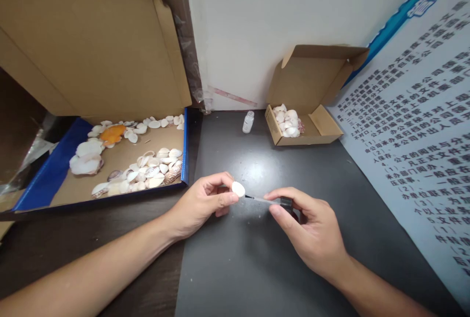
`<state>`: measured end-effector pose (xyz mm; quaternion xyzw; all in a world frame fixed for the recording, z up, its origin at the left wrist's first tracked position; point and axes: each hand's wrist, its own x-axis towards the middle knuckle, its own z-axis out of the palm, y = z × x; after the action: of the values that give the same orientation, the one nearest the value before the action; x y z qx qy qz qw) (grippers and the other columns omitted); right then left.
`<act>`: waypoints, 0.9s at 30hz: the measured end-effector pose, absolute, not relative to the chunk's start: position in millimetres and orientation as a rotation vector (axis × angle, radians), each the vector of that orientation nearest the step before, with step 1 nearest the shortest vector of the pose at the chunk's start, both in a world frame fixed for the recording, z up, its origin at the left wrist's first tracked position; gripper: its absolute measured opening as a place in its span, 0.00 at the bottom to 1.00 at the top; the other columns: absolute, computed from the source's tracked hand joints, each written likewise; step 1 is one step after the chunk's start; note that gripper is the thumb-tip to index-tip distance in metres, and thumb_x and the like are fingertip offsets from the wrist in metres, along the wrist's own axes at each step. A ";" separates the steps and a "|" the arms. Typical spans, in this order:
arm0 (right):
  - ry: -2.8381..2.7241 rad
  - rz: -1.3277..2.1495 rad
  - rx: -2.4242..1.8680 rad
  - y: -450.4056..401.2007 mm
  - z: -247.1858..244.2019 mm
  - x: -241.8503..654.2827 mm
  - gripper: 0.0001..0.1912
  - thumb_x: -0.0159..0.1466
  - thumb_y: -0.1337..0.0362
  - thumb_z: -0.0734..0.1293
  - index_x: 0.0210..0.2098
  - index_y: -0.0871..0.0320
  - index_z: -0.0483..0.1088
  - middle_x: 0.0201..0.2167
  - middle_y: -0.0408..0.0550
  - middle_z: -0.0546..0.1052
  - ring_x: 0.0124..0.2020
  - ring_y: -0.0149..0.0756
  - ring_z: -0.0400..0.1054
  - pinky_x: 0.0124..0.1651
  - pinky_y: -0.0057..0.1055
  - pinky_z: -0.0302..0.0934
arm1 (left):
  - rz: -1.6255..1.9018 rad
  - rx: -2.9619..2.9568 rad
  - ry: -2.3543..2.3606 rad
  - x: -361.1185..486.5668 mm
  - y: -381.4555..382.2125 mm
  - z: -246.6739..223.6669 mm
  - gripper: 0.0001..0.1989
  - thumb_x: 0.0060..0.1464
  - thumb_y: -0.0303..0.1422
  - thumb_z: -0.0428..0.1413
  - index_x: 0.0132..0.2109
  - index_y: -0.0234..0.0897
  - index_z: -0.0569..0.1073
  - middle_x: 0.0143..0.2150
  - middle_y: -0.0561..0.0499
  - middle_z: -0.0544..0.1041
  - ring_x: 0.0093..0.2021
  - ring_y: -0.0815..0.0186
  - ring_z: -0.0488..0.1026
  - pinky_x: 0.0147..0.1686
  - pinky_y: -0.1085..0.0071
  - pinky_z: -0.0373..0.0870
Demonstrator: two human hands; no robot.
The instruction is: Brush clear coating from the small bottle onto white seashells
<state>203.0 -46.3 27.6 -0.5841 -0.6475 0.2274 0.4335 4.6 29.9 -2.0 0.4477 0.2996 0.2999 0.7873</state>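
Pinched between the thumb and fingers of my left hand (211, 197) is a small white seashell (238, 189). My right hand (312, 226) grips a small brush (259, 199) with a thin pale stem and a black cap at its handle end. The dark brush tip points left and lies at or very close to the shell's right edge; whether it touches I cannot tell. Beyond the hands stands a small whitish bottle (248, 122) with no cap on it.
At left, an open blue-edged cardboard box (186, 146) holds many shells and an orange piece (112, 134). A smaller open cardboard box (312, 140) with white shells stands back right. A wall closes off the back; a printed sheet (411, 126) borders the dark table's right.
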 end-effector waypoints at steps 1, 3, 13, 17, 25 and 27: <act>-1.618 0.573 -1.456 -45.9 27.4 202.6 0.07 0.62 0.63 0.68 0.32 0.59 0.77 0.14 0.36 0.66 0.14 0.24 0.57 0.17 0.20 0.54 | 0.641 0.958 0.658 4.5 29.8 -2.4 0.13 0.48 0.37 0.66 0.31 0.34 0.72 0.30 0.57 0.66 0.23 0.78 0.58 0.21 0.76 0.53; -1.630 0.592 -1.446 -45.5 26.8 201.9 0.07 0.61 0.63 0.68 0.32 0.59 0.78 0.14 0.37 0.67 0.14 0.25 0.58 0.17 0.20 0.55 | 0.627 0.962 0.681 4.4 29.5 -3.3 0.14 0.47 0.38 0.67 0.30 0.33 0.72 0.28 0.57 0.65 0.22 0.78 0.57 0.21 0.76 0.52; -1.667 0.620 -1.413 -49.2 24.4 203.5 0.09 0.62 0.58 0.69 0.33 0.56 0.78 0.22 0.43 0.78 0.17 0.28 0.64 0.19 0.23 0.57 | 0.537 1.043 0.777 5.5 27.0 -1.8 0.19 0.44 0.43 0.67 0.25 0.33 0.70 0.20 0.58 0.62 0.20 0.77 0.53 0.20 0.76 0.47; -1.648 0.578 -1.394 -49.0 25.8 204.1 0.09 0.62 0.59 0.69 0.33 0.57 0.78 0.20 0.41 0.77 0.14 0.25 0.59 0.18 0.22 0.55 | 0.514 1.060 0.788 5.4 27.4 -0.3 0.19 0.43 0.43 0.67 0.25 0.33 0.71 0.19 0.58 0.62 0.19 0.77 0.53 0.20 0.76 0.47; -1.663 0.618 -1.388 -49.6 24.4 204.8 0.08 0.62 0.59 0.69 0.34 0.56 0.78 0.21 0.41 0.77 0.16 0.26 0.61 0.19 0.22 0.56 | 0.507 1.042 0.767 5.2 28.7 -2.8 0.17 0.45 0.43 0.66 0.27 0.33 0.73 0.19 0.59 0.61 0.19 0.77 0.52 0.20 0.76 0.48; -1.663 0.639 -1.401 -49.4 23.7 204.3 0.08 0.62 0.59 0.69 0.34 0.56 0.78 0.23 0.42 0.78 0.17 0.27 0.63 0.19 0.23 0.57 | 0.513 1.039 0.770 5.1 28.6 -2.9 0.18 0.45 0.43 0.67 0.27 0.33 0.73 0.19 0.59 0.61 0.19 0.76 0.53 0.20 0.76 0.48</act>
<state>204.3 -49.4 23.7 -0.5599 -0.6647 0.2552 0.4237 5.1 28.6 -2.9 0.4785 0.3547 0.2362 0.7678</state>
